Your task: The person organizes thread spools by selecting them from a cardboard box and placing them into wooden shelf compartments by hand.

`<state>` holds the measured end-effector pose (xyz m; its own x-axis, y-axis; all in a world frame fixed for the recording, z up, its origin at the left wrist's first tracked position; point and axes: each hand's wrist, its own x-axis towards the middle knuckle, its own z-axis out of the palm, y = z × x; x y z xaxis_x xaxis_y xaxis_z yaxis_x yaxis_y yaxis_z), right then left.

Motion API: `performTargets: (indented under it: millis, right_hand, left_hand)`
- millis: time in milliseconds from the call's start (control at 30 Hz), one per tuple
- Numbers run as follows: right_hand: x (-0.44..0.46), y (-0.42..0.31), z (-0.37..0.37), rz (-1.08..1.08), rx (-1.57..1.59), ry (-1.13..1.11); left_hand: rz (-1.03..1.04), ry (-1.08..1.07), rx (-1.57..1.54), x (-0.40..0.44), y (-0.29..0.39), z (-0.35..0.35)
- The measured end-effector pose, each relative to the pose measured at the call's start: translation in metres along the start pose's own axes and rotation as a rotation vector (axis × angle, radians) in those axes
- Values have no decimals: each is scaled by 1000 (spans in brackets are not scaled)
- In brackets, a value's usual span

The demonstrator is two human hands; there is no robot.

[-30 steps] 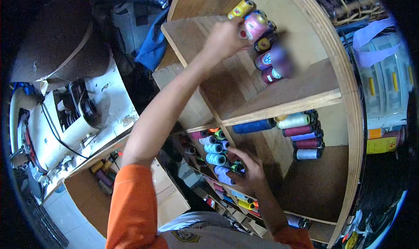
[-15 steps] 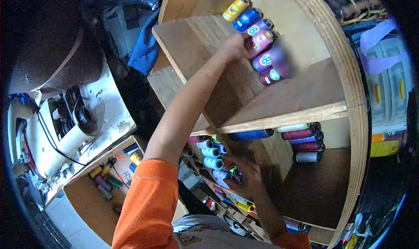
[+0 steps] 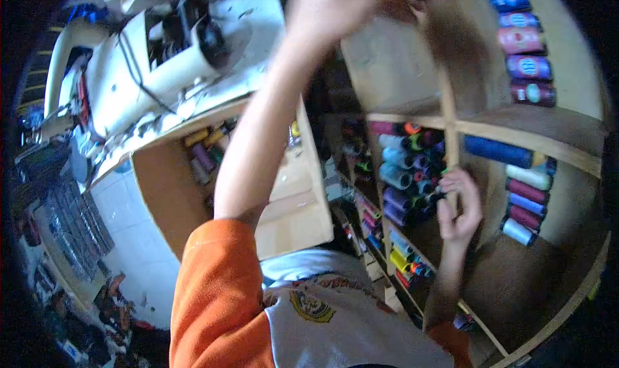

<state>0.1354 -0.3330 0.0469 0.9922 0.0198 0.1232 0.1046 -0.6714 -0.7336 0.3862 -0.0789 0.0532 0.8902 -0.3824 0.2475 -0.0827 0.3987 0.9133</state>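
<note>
My left hand (image 3: 377,3), blurred by motion, is raised at the top of the view in front of the upper shelf. Its fingers are spread, with nothing visible in them. Behind it on the right, a pink thread cone (image 3: 521,39) lies in a row between purple cones, with blue, yellow and maroon ones (image 3: 532,92). My right hand (image 3: 463,203) is at the edge of a wooden divider (image 3: 450,132), thumb and fingers bent but apart. Just left of it are stacked light blue cones (image 3: 394,174) and dark cones.
A white sewing machine (image 3: 155,78) stands at the upper left, above an open drawer (image 3: 158,203) with thread cones. Right of my right hand, a compartment holds a blue roll (image 3: 496,150) and a stack of cones (image 3: 527,190). Lower shelves hold yellow cones (image 3: 400,260).
My left hand has let go of the pink cone, which stays in the row, and moved away from it. The view has swung left and down. My right hand now shows at the divider's edge.
</note>
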Motion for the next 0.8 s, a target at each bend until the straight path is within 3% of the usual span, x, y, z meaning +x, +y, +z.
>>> performTargets:
  millis: [33,100,167,200,333,367,400,433,467,500,600,633,800]
  right_hand:
    - [-3,-3,1,50,35,27]
    - [1,1,-1,58,85,57]
    - [1,1,1,55,64,50]
    - [0,3,0,56,44,56]
    - [-5,-1,9,-37,-40,131]
    - [-6,-10,22,-55,-44,158]
    - [-12,-25,43,-69,-47,185]
    - [-15,-41,65,-85,-2,42]
    - [-15,-55,86,-99,42,-97]
    - [-13,-59,105,-161,118,-269]
    - [-41,-63,142,-108,217,-389]
    - [-46,-59,144,-70,218,-423]
    - [-41,-46,146,134,154,-476]
  left_hand:
    - [144,218,370,-41,2,-19]
    - [-25,483,240,-110,-7,-68]
    - [-172,519,532,-189,-42,-121]
    - [-377,616,298,-217,-50,-117]
    - [-804,742,204,-310,-189,-131]
    - [-878,669,475,-329,-232,-129]
    - [-1089,711,741,-335,-274,-122]
    - [-1169,689,757,-320,-273,-107]
    - [-1094,727,845,-327,-315,-103]
    - [-1196,763,761,-314,-321,-96]
    - [-1415,957,707,-294,-350,-82]
    - [-1435,1076,787,-287,-352,-79]
    - [-1394,945,1001,-285,-340,-80]
